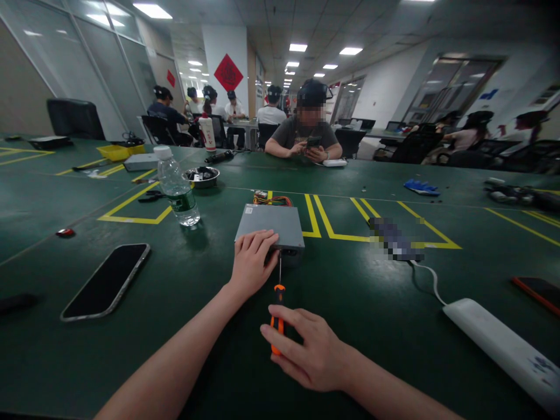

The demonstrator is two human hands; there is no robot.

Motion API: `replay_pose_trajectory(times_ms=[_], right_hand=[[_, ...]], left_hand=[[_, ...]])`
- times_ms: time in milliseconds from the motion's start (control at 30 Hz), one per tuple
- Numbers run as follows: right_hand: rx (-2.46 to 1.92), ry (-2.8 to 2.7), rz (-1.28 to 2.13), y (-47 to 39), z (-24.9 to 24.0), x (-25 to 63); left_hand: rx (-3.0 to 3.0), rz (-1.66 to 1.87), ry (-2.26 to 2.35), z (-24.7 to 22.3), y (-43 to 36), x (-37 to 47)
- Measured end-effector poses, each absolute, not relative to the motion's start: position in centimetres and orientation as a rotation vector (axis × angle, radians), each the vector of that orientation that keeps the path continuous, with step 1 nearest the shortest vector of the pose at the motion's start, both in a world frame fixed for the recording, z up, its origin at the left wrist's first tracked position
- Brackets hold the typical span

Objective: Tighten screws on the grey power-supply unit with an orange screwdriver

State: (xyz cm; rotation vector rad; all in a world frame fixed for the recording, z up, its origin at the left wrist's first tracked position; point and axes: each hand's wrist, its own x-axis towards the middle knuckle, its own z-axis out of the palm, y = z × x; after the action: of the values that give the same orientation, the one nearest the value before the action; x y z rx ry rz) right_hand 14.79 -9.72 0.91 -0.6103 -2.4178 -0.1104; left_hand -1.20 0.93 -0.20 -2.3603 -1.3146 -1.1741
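Observation:
A grey metal computer power supply (pixel 275 223) lies on the green table in front of me, its bundle of coloured wires (pixel 273 199) at the far side. My left hand (pixel 254 259) grips its near left corner, fingers over the top and thumb by the front face. In my right hand (pixel 306 347) is an orange and black screwdriver (pixel 279 297), held by its handle between thumb and fingers. The screwdriver's shaft points away from me, and its tip meets the power supply's near face beside the socket. The exact contact point is too small to make out.
Left of the power supply stand a water bottle (pixel 179 192) and a metal bowl (pixel 201 177) of small parts. A phone (pixel 106 282) lies nearer left. To the right is a white power strip (pixel 503 350) with a cable. Across the table a person (pixel 304 131) holds a phone.

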Motion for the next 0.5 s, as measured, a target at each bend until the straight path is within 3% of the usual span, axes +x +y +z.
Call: replay_pose_trajectory(times_ms=[500], right_hand=[[-0.643, -2.42, -0.173, -9.73, 0.28, 14.52]], left_hand=[[-2.366, -1.163, -1.327, -0.21, 0.83, -1.18]])
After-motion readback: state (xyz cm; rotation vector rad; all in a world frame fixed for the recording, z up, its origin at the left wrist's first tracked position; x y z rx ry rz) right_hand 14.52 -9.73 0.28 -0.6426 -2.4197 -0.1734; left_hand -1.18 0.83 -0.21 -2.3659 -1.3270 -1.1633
